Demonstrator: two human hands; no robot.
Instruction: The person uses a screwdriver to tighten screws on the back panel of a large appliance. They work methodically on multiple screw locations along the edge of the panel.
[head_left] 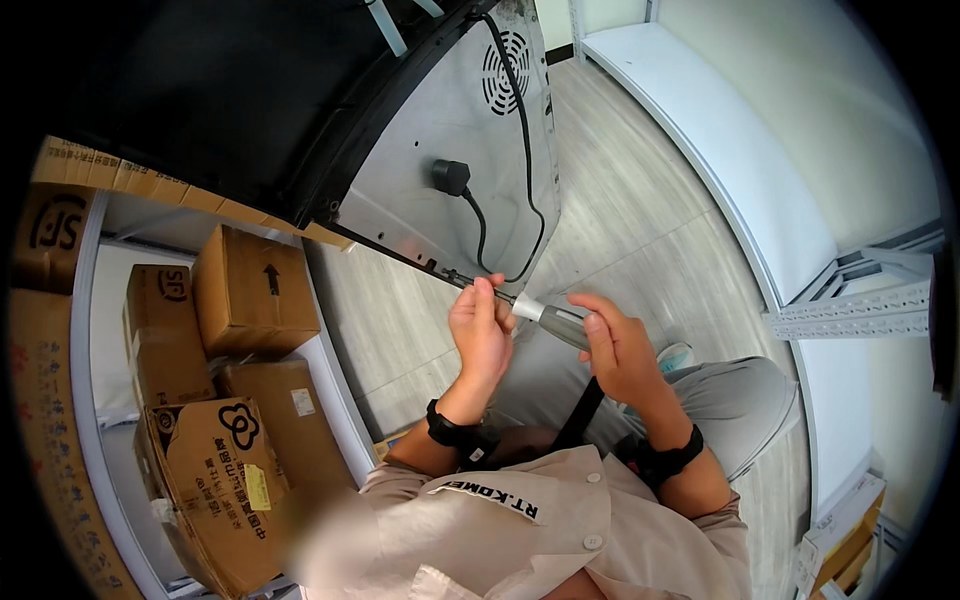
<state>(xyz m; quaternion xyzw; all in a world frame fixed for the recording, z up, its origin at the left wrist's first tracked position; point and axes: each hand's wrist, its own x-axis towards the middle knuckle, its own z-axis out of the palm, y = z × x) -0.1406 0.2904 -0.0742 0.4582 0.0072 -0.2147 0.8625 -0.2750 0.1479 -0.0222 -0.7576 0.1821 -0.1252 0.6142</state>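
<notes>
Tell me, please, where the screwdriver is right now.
In the head view's centre, the screwdriver is held by the left hand and right hand, its tip at the grey panel's lower edge.

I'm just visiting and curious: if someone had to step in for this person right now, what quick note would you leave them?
Left hand: fingers pinch the shaft near the tip of the screwdriver, steadying it.
Right hand: wrapped around the screwdriver's grey handle.
The tip sits against the lower edge of the grey metal back panel of a tilted appliance, whose black power cord hangs loose across the panel.
Cardboard boxes sit on the shelf at the left.
Done: the tool is lined up at the panel edge.
Left: whether the screw is in or out cannot be told; check it first.
</notes>
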